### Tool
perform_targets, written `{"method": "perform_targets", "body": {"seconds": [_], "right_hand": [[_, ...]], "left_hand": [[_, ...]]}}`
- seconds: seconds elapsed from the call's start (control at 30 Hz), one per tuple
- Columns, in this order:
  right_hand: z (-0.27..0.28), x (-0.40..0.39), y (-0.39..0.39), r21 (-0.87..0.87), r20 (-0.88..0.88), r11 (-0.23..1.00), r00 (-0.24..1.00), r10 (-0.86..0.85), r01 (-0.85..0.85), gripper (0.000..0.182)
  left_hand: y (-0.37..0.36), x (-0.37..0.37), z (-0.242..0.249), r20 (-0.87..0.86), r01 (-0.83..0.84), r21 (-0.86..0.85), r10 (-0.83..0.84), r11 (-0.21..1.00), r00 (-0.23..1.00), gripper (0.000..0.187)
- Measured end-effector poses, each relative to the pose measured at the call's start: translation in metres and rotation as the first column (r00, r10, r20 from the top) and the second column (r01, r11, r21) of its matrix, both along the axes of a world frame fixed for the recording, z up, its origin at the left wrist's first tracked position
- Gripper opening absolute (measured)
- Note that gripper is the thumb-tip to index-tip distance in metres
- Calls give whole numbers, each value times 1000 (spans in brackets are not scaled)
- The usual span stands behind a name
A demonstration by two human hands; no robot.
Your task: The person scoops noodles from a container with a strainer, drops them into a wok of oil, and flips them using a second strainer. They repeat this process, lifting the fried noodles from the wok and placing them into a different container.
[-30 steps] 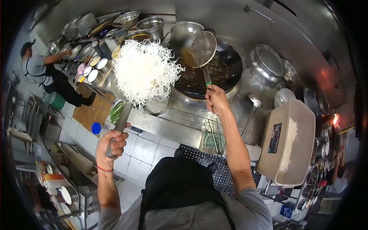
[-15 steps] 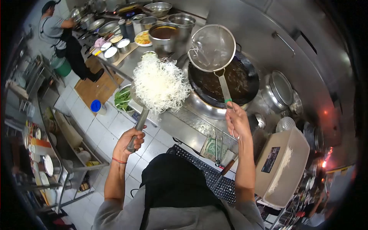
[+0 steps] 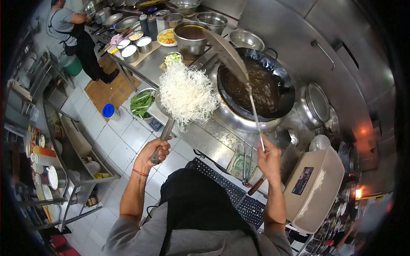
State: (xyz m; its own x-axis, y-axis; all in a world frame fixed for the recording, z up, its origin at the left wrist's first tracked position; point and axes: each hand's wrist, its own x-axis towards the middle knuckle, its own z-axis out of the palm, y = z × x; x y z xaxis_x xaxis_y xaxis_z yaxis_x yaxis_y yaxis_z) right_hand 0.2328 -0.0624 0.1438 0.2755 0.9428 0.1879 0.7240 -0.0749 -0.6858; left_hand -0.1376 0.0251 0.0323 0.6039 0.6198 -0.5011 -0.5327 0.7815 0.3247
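Note:
White crinkly noodles [image 3: 188,96] are heaped on a ladle or skimmer whose thick metal handle [image 3: 167,132] is in my left hand [image 3: 154,151]. The heap lies to the left of a black wok [image 3: 287,91] of dark, bubbling liquid. My right hand [image 3: 269,158] is closed on the thin handle of a round strainer [image 3: 228,55]. The strainer is tilted nearly edge-on, over the wok's left side and close to the metal pot of brown liquid [image 3: 192,45].
A co-worker [image 3: 74,38] stands at the far left stove. A plastic bin [image 3: 316,192] with white flour or crumbs is at the right. Tongs [image 3: 247,164] lie on the counter's front edge. Leafy greens [image 3: 142,103] are in a bowl left of the counter.
The strainer has turned from facing me to nearly edge-on and moved slightly left. The noodles and my left hand have shifted a little to the right in view.

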Motion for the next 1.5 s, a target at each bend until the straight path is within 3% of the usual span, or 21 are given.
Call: {"method": "perform_targets", "body": {"seconds": [0.1, 0.13, 0.23, 0.5, 0.57, 0.6, 0.67, 0.8, 1.03, 1.3, 1.43, 1.5], "right_hand": [[-5, 27, 11, 50, 164, 993, 980, -110, 103, 38], [-19, 42, 16, 155, 269, 987, 959, -91, 50, 40], [-54, 67, 30, 170, 389, 972, 896, -216, 160, 42], [-45, 66, 27, -14, 459, 913, 814, -356, 407, 46], [-38, 62, 22, 179, 393, 920, 831, -393, 350, 41], [-33, 58, 18, 180, 395, 919, 830, -395, 352, 41], [-25, 44, 5, 349, 418, 891, 803, -426, 291, 35], [-13, 6, -23, 282, 188, 887, 886, -424, 365, 21], [-16, -6, -51, 164, 102, 941, 944, -313, 295, 16], [-43, -7, -83, 164, -16, 977, 991, -133, 134, 15], [-47, -3, -113, 154, -77, 987, 996, -43, 54, 15], [-57, 4, -129, 71, -115, 997, 993, -19, 27, 17]], "left_hand": [[2, -2, -10, -1, 36, 9, -36, 999, 999, 30], [2, -1, -11, 9, 30, 2, -30, 1000, 1000, 30], [7, -1, -14, 16, 45, -4, -45, 999, 999, 32], [10, 0, -31, -123, 98, 50, -91, 994, 988, 38], [12, -3, -33, -32, 87, 9, -87, 996, 996, 40], [11, -3, -32, -38, 78, 9, -78, 997, 996, 41], [13, -3, -31, -33, 79, 5, -79, 997, 996, 41], [10, -1, -22, -73, 69, 7, -69, 998, 995, 40], [-5, 1, -8, -38, 39, 7, -39, 999, 999, 41], [-31, 13, 5, -105, -61, 62, 68, 996, 992, 42], [-35, 17, -8, -11, -92, 53, 93, 994, 996, 37], [-36, 22, -8, 41, -112, 40, 111, 993, 993, 35]]}}
